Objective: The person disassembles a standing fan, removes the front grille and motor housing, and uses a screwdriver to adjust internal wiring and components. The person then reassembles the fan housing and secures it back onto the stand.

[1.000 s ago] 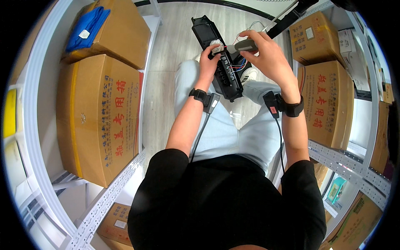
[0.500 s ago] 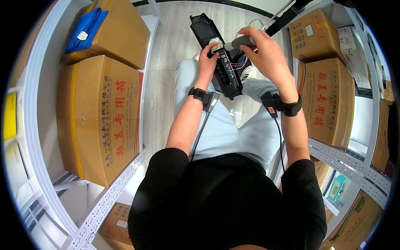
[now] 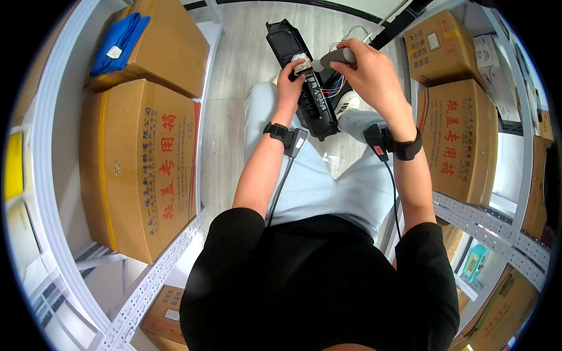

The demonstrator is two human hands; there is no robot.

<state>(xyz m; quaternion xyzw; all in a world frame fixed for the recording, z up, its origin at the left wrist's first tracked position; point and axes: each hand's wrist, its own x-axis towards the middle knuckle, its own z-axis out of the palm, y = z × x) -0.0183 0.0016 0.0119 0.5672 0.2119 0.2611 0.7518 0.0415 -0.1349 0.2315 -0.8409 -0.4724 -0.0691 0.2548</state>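
A long black plastic housing (image 3: 287, 40) lies slanted between my knees, with a row of terminals and thin coloured wires (image 3: 335, 90) along its right side. My left hand (image 3: 290, 88) is at its middle, fingers closed around a crumpled whitish piece (image 3: 301, 58) whose kind I cannot make out. Between the thumb and fingers of my right hand (image 3: 374, 70) is a thick grey handle (image 3: 338, 57). The handle's paler end points left, close to the whitish piece; whether they touch is unclear.
Large cardboard boxes (image 3: 134, 169) fill the white metal shelving on the left, with a folded blue cloth (image 3: 120, 44) on one. More boxes (image 3: 453, 140) stand on the right shelf. A black pole (image 3: 404, 26) slants in at the upper right. Cables hang from both wrist straps.
My right hand and the grey handle have shifted very slightly, the handle tilting a little. The black housing has moved slightly left. My left hand keeps its place on it.
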